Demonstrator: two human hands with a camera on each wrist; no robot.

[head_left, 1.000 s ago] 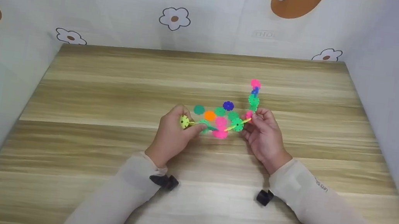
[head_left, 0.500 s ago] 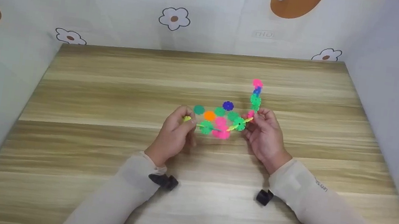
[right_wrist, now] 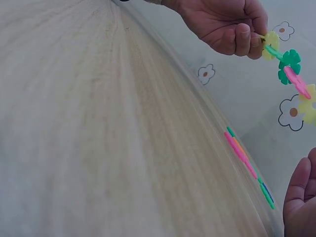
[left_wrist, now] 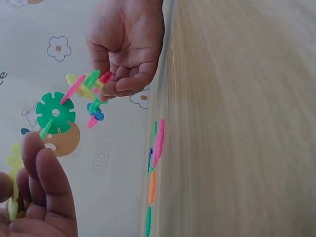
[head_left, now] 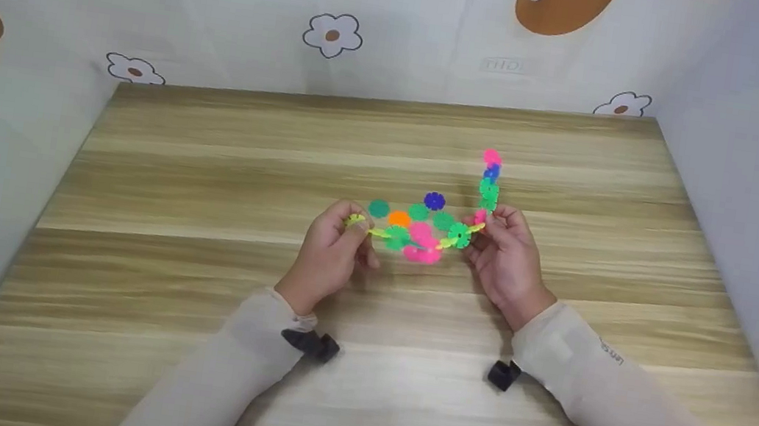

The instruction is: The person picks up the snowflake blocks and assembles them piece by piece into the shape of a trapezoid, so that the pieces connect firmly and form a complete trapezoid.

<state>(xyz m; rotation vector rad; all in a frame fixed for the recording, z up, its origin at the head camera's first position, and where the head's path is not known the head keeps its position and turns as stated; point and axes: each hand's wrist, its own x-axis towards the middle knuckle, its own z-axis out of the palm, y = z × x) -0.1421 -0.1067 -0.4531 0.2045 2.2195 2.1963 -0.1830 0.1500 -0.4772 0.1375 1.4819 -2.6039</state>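
Note:
Both hands hold up a chain of interlocking plastic snowflake discs (head_left: 459, 236) in pink, green, yellow and blue. At its left end, the left hand (head_left: 328, 258) pinches a yellow disc (right_wrist: 270, 45) between thumb and fingers. The right hand (head_left: 507, 264) pinches the chain further along, by a pink disc (head_left: 481, 216) and a yellow one. Past that grip the chain runs away from the body to a pink end disc (head_left: 492, 157). In the left wrist view a green disc (left_wrist: 56, 112) of the chain hangs between the hands, well above the tabletop.
Several loose discs lie flat on the wood-grain table (head_left: 192, 276) behind the chain: a dark blue one (head_left: 434, 201), an orange one (head_left: 399, 219), green ones and a pink one (head_left: 421, 233). A patterned curtain (head_left: 408, 9) stands along the table's back and sides.
The left thumb has drawn back from the chain's green disc onto the yellow end disc, now mostly covered. The chain and its far end have shifted slightly right. The right hand is nearly still.

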